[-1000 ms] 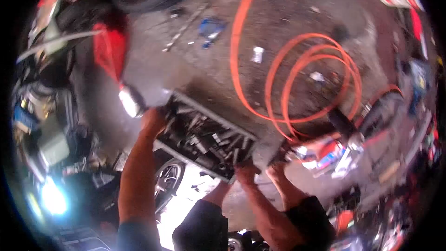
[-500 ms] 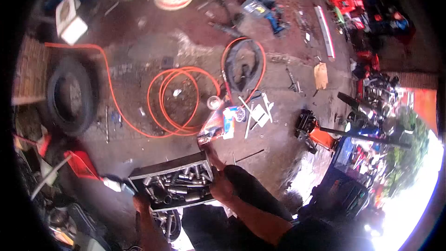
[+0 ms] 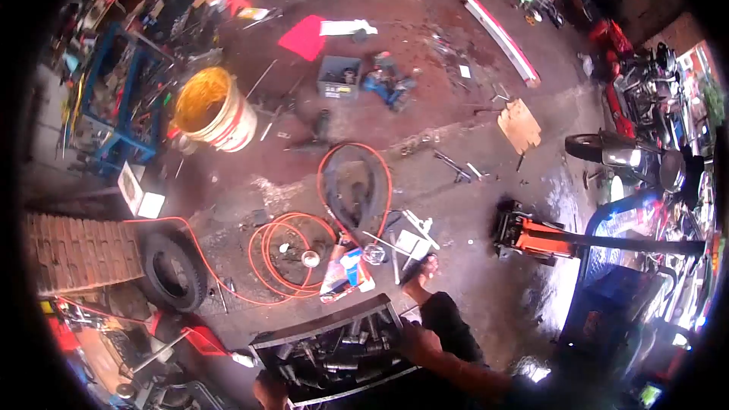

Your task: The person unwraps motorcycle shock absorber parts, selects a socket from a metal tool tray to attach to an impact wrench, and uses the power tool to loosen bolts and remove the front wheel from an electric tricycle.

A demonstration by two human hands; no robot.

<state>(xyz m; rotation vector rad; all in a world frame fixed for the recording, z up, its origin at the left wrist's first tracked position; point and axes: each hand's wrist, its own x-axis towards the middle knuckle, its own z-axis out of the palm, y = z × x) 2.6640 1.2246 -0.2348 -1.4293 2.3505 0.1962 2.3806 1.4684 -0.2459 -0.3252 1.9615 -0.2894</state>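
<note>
A metal tray (image 3: 323, 326) full of sockets and other metal tool parts (image 3: 357, 345) is held low in front of me. My left hand (image 3: 269, 391) grips its left end, and my right hand (image 3: 419, 343) is closed on its right end. Just beyond my right hand a bare foot (image 3: 418, 277) shows on the floor. Past the tray lie a plastic packet (image 3: 349, 272) and a coiled orange hose (image 3: 277, 258).
An orange floor jack (image 3: 543, 239) with a long handle stands right. A tyre (image 3: 175, 269) is at left, with a bucket (image 3: 220, 118), a grey box (image 3: 339, 76) and a blue frame (image 3: 125, 95) farther off. A motorcycle (image 3: 645, 152) stands at far right.
The view has swung to the right and up, bringing in the bucket, jack and motorcycle. Both hands still hold the tray, which now appears lower in view.
</note>
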